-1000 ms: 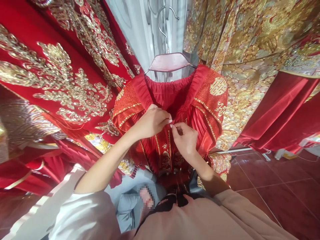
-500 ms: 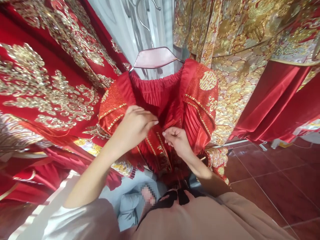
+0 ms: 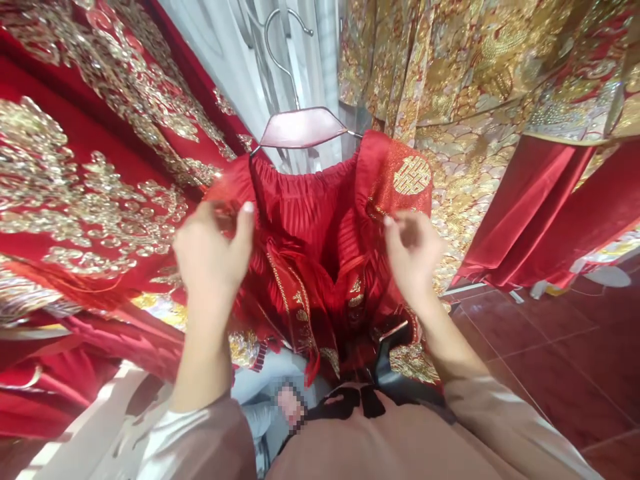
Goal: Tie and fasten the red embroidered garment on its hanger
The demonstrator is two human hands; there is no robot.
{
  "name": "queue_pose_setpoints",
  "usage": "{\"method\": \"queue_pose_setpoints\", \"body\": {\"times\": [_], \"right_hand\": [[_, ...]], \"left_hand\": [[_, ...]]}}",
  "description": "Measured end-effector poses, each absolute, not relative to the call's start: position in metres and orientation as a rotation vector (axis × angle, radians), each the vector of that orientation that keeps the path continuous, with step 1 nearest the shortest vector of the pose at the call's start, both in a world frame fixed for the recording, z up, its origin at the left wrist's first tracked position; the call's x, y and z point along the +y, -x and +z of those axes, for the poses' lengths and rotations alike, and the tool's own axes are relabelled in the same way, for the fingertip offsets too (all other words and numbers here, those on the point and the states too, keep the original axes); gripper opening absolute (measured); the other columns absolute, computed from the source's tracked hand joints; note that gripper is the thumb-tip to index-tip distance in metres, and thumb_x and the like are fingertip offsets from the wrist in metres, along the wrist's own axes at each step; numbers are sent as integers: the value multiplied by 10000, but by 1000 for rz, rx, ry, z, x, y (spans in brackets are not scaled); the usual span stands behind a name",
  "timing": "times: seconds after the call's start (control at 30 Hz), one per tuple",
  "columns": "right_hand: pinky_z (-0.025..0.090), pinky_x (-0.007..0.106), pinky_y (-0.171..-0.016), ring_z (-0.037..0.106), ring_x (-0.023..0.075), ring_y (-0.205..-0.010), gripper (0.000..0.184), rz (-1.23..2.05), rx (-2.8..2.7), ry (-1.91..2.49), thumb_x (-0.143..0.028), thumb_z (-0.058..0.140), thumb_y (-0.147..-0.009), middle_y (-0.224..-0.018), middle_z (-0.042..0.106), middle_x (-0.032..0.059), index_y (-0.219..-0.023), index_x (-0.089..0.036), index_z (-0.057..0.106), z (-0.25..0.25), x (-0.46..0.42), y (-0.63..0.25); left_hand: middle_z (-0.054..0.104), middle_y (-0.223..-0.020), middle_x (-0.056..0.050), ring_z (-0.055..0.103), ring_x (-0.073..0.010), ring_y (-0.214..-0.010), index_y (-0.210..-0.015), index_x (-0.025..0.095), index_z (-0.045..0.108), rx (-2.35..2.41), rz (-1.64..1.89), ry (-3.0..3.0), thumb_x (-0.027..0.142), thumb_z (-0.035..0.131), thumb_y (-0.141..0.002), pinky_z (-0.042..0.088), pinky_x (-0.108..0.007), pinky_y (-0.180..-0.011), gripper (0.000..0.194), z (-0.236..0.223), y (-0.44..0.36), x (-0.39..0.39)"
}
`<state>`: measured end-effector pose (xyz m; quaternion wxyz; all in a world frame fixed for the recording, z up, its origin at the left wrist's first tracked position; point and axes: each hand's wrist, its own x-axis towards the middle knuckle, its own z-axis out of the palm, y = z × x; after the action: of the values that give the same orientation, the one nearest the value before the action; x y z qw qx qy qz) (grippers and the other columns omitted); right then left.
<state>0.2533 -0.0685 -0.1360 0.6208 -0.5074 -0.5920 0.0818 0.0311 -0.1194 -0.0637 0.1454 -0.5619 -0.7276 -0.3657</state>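
A red pleated dress point(image 3: 305, 207) with gold beaded trim hangs by its shoulders from a pale pink hanger point(image 3: 303, 128) with a metal hook. Its front is parted at the neck, with gold-embroidered edges on both sides. My left hand point(image 3: 213, 243) is at the shoulder on the left, fingers curled and closed on the cloth, a little blurred. At the other shoulder, my right hand point(image 3: 413, 253) pinches the beaded sleeve edge between thumb and fingers, below a round gold emblem point(image 3: 413, 175). The fingertips of both hands are partly hidden.
Red cloth with silver-gold sequins point(image 3: 100, 200) hangs close on the left. Gold embroidered garments point(image 3: 465, 87) and red cloth point(image 3: 530, 207) hang on the right. Behind is a whitish curtain point(image 3: 225, 53). Reddish floor tiles point(image 3: 550, 347) show at lower right.
My hands have moved apart from the middle of the chest out to the two shoulders. The dress front has spread wider, and the hanger appears slightly lower in view.
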Motion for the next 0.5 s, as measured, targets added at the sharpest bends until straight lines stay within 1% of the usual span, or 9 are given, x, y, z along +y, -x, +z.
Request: {"method": "queue_pose_setpoints", "body": {"times": [0.07, 0.1, 0.17, 0.23, 0.27, 0.33, 0.37, 0.43, 0.5], "right_hand": [[477, 345, -766, 606, 207, -818, 292, 105, -1469, 1224, -373, 589, -803, -859, 631, 93, -995, -154, 583, -118, -39, -241], [470, 367, -799, 601, 228, -871, 301, 80, -1507, 1249, -340, 593, -799, -910, 627, 117, -1024, -141, 573, -114, -25, -235], [454, 388, -847, 587, 243, -942, 233, 71, -1530, 1246, -248, 535, -818, -964, 622, 134, -1020, -139, 573, -113, -3, -232], [463, 372, -837, 594, 221, -916, 182, 190, -1520, 1163, -172, 465, -820, -927, 637, 101, -955, -161, 586, -112, 8, -239], [475, 360, -811, 603, 208, -878, 171, 307, -1509, 1109, -152, 456, -808, -887, 645, 79, -910, -169, 591, -109, 9, -246], [493, 345, -746, 615, 192, -791, 136, 626, -1457, 1028, -116, 468, -769, -808, 652, 55, -808, -166, 589, -95, 4, -260], [495, 341, -720, 618, 186, -753, 136, 798, -1417, 1010, -95, 462, -758, -774, 653, 57, -761, -159, 583, -86, 0, -266], [491, 336, -693, 616, 172, -699, 199, 1080, -1346, 1015, -70, 411, -782, -725, 649, 73, -712, -149, 580, -66, -10, -274], [483, 325, -671, 603, 150, -649, 280, 1247, -1327, 1022, -90, 349, -847, -691, 642, 74, -710, -150, 586, -51, -18, -279]], "left_hand": [[639, -910, -210, 603, -398, -936, -1028, 85, 582, -2283, -1029, 1435, 566, 491, -822, 437, -499, -745, 531, -77, -33, -93], [634, -912, -208, 599, -401, -948, -1003, 96, 560, -2295, -1077, 1403, 540, 540, -798, 442, -492, -746, 490, -84, -30, -79], [629, -932, -166, 598, -345, -971, -955, 138, 516, -2197, -1284, 1432, 428, 550, -811, 450, -450, -779, 325, -93, -15, -58], [629, -858, -85, 611, -253, -925, -901, 181, 476, -2116, -1587, 1495, 307, 460, -865, 458, -395, -780, 132, -93, 6, -51], [617, -789, -45, 618, -213, -870, -887, 194, 454, -2133, -1757, 1516, 256, 413, -883, 462, -372, -757, 74, -90, 15, -53], [557, -663, 11, 608, -159, -734, -873, 207, 424, -2237, -2041, 1543, 217, 354, -906, 461, -337, -688, 78, -79, 26, -65], [530, -633, 20, 594, -150, -680, -864, 210, 421, -2284, -2103, 1584, 244, 343, -920, 456, -332, -659, 102, -73, 25, -73], [535, -674, 1, 587, -170, -680, -865, 208, 446, -2263, -1969, 1698, 372, 411, -914, 455, -354, -660, 175, -67, 13, -86], [576, -816, -55, 598, -239, -809, -911, 197, 477, -2139, -1678, 1703, 470, 572, -816, 456, -399, -722, 304, -69, -5, -89]]}}
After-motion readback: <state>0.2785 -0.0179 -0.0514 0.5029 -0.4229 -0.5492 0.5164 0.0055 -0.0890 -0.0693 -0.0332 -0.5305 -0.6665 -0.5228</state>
